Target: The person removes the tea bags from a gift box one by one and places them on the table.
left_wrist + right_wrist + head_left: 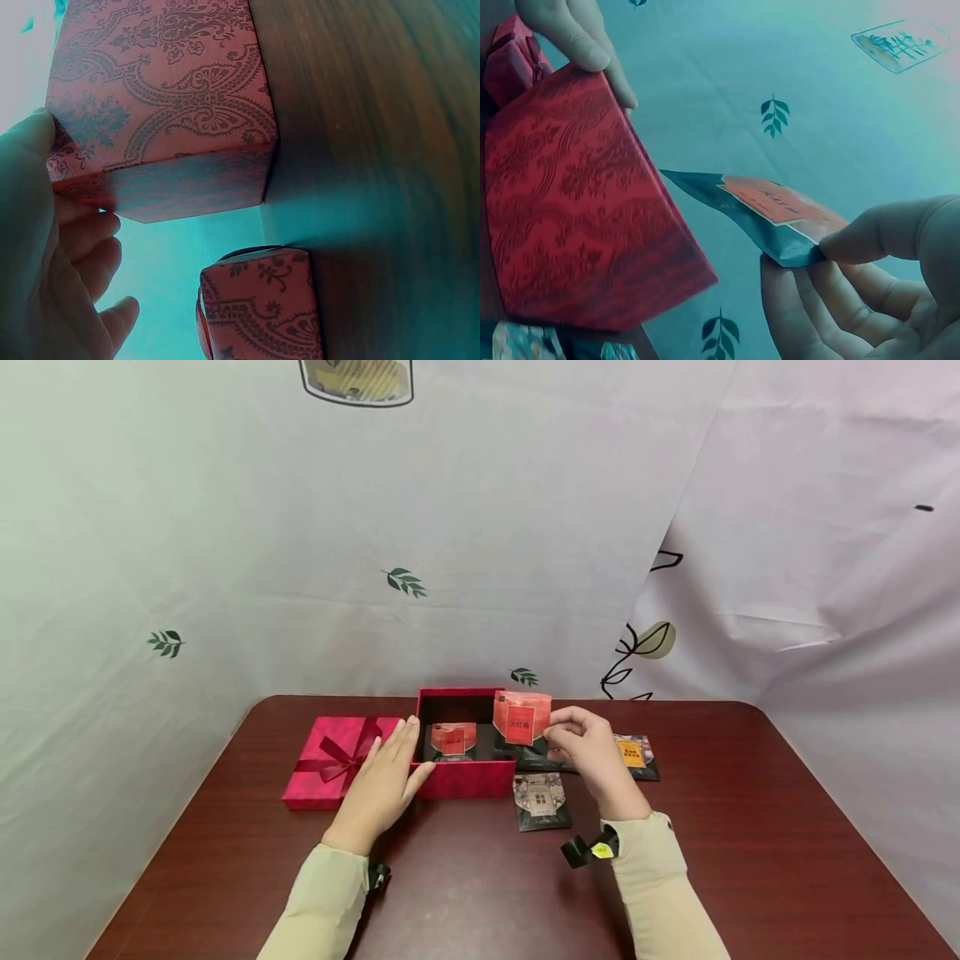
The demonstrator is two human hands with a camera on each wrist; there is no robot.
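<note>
My right hand (596,756) pinches a red-and-dark tea packet (521,722) by its side edge between thumb and fingers. In the head view this packet overlaps the right part of an uncovered red patterned box (468,781); the right wrist view shows it tilted beside the box's rim. Inside the box's left part leans another red-and-dark tea packet (454,742). My left hand (382,781) rests at the box's left front corner, its fingers fairly straight along the left side and its thumb at the front rim (34,135).
Left of the box lies its red lid (337,772) with a ribbon bow. A greyish tea packet (542,802) lies in front of the box, and a yellow-labelled tea packet (637,757) to the right, partly behind my right hand. A white patterned cloth (480,527) hangs behind the brown table (480,893).
</note>
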